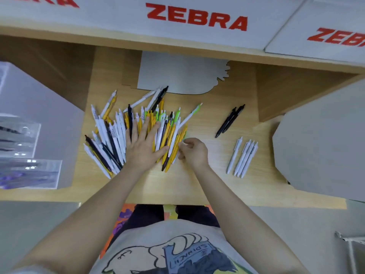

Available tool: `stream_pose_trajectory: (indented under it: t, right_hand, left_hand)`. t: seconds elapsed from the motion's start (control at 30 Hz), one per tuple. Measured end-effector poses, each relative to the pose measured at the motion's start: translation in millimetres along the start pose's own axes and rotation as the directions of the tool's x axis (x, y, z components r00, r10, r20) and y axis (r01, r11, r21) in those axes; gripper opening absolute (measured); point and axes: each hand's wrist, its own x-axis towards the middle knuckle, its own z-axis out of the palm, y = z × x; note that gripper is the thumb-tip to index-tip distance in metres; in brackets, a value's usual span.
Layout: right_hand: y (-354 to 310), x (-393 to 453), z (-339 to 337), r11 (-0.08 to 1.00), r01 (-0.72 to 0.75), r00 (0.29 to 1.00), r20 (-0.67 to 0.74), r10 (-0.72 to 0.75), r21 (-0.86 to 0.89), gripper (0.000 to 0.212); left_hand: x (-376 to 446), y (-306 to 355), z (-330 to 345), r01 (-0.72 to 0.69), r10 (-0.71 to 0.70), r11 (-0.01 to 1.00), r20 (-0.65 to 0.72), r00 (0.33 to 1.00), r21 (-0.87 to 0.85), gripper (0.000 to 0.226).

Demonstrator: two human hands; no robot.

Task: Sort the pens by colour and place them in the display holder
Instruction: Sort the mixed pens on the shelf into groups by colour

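Your left hand (pixel 145 143) lies flat, fingers straight, on the mixed pen pile (pixel 138 131). Just right of the pile, your right hand (pixel 194 152) pinches what looks like one pen at its edge. Further right lie two black pens (pixel 230 120) and, nearer you, four white pens (pixel 242 158). The display holder (pixel 25 151) stands left of the pile.

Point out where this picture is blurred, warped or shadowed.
Head view: wide-angle lens bows the desk edge and shelf; the clear display holder at the left border is smeared; the pen pile and both hands, left and right, are only slightly soft; the recess under the shelf lies in shadow; light is even, no strong glare.
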Motion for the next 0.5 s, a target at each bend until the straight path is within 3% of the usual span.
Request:
stream_pose_trajectory:
  t: [0.2, 0.5]
  right_hand:
    - [-14, 8, 19, 0.992, -0.096, 0.995, 0.011, 0.095, 0.077, 0.024]
    - [-24, 3, 27, 0.980, -0.089, 0.995, 0.063, 0.079, 0.179, 0.020]
  left_hand:
    - [0, -18, -5, -0.017, 0.016, 0.999, -0.030, 0.999, -0.030, 0.088]
    - [1, -37, -9, -0.043, 0.040, 0.997, -0.052, 0.998, -0.071, 0.086]
